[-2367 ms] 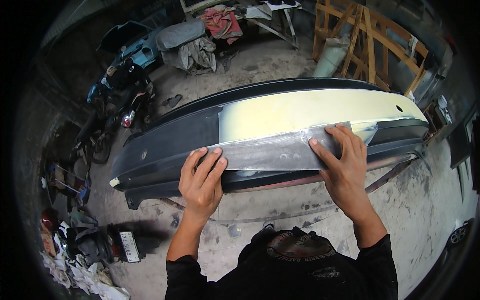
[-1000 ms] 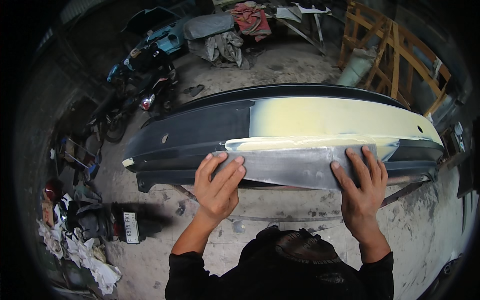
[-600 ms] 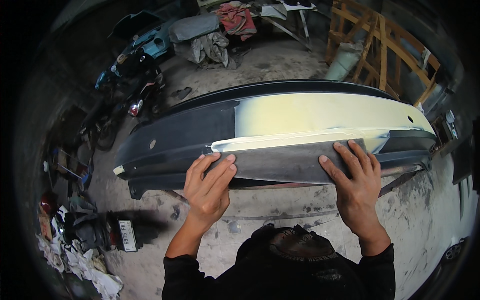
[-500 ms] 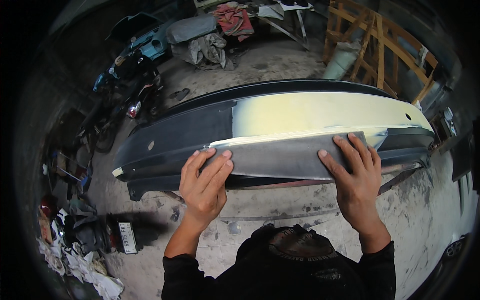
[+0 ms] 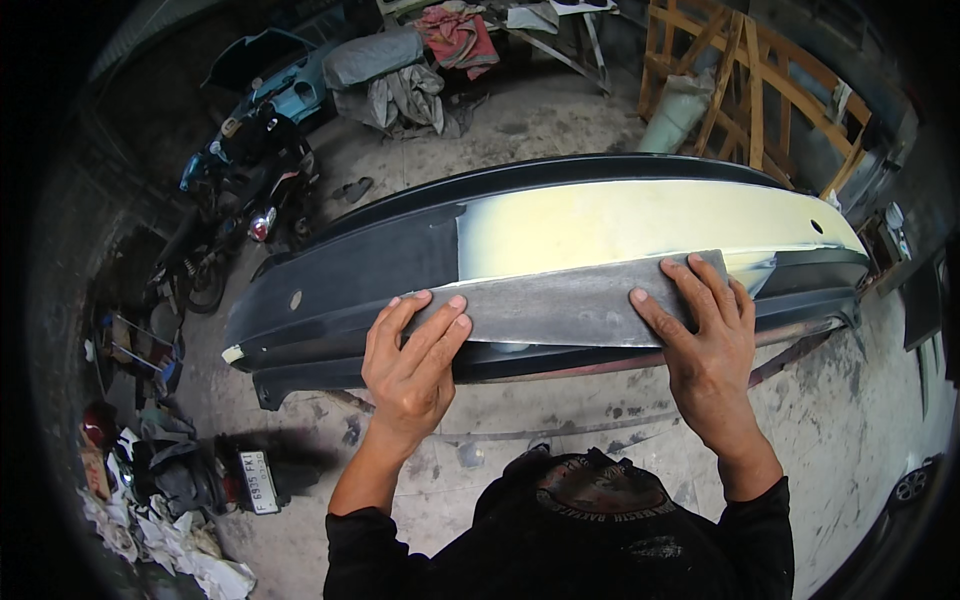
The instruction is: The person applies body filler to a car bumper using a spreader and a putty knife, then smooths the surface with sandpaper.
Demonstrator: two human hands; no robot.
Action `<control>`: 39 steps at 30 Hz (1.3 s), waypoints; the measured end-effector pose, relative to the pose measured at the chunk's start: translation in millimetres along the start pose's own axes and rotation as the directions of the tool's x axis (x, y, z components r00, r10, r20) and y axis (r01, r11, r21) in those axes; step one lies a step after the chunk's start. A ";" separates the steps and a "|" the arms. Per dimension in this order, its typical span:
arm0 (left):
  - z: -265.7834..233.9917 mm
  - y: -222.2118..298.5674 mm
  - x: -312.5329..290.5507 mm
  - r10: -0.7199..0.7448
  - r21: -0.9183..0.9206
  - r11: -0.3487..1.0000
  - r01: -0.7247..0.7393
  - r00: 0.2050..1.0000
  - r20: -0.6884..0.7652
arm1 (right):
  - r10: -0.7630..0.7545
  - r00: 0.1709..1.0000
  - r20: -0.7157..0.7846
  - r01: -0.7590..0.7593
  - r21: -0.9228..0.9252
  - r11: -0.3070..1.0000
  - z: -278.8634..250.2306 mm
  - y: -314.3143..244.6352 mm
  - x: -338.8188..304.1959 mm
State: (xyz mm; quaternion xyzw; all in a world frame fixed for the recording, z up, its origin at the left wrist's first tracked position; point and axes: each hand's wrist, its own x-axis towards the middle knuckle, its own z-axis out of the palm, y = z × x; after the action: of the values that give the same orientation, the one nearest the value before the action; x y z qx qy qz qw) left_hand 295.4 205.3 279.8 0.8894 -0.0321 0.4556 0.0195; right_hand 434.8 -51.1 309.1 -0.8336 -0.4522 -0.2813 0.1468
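Note:
A long, flat dark grey sheet (image 5: pixel 560 308), its kind unclear, lies against a car bumper (image 5: pixel 370 262). My left hand (image 5: pixel 412 352) grips its left end, fingertips resting on the face and upper edge. At the other end, my right hand (image 5: pixel 705 350) holds it with the thumb on the face and fingers over the top edge. The sheet tilts, right end higher. Behind it, a pale yellow filler patch (image 5: pixel 600 220) covers much of the bumper's middle and right; the bumper elsewhere is mostly black. Part of the patch's lower border is hidden by the sheet.
Parked motorcycles (image 5: pixel 270 190) stand at far left, near a light blue vehicle (image 5: pixel 295 95). A wooden frame (image 5: pixel 755 100) leans at far right beside a pale sack (image 5: pixel 680 115). Crumpled paper (image 5: pixel 190 555) and a licence plate (image 5: pixel 262 482) are at lower left.
The grey sheet has slid slightly away from me, up the bumper, with its right end raised more. Both hands still hold it. The whole view has shifted a little.

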 end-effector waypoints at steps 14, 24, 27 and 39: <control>-9.4 9.7 -7.4 0.015 0.027 1.000 -0.015 1.000 0.009 | -0.023 1.000 -0.003 0.023 0.003 1.000 -7.2 0.4 -10.9; 5.1 -1.7 0.5 0.026 0.031 0.999 -0.025 0.999 -0.041 | -0.011 0.999 -0.051 0.012 0.020 1.000 4.5 6.1 -0.7; 6.0 -1.7 1.2 0.026 0.030 0.999 -0.024 0.999 -0.036 | -0.007 0.999 -0.042 0.007 0.007 1.000 5.8 6.7 -0.7; 6.9 -1.1 -2.8 0.002 0.014 1.000 -0.002 1.000 -0.005 | 0.023 0.999 0.029 -0.025 0.067 0.997 -0.1 4.5 -1.4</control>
State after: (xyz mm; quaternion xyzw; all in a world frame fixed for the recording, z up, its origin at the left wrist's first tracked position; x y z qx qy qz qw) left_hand 299.4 206.0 273.5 0.8882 -0.0297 0.4583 0.0131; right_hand 437.9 -54.6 308.4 -0.8375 -0.4533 -0.2523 0.1718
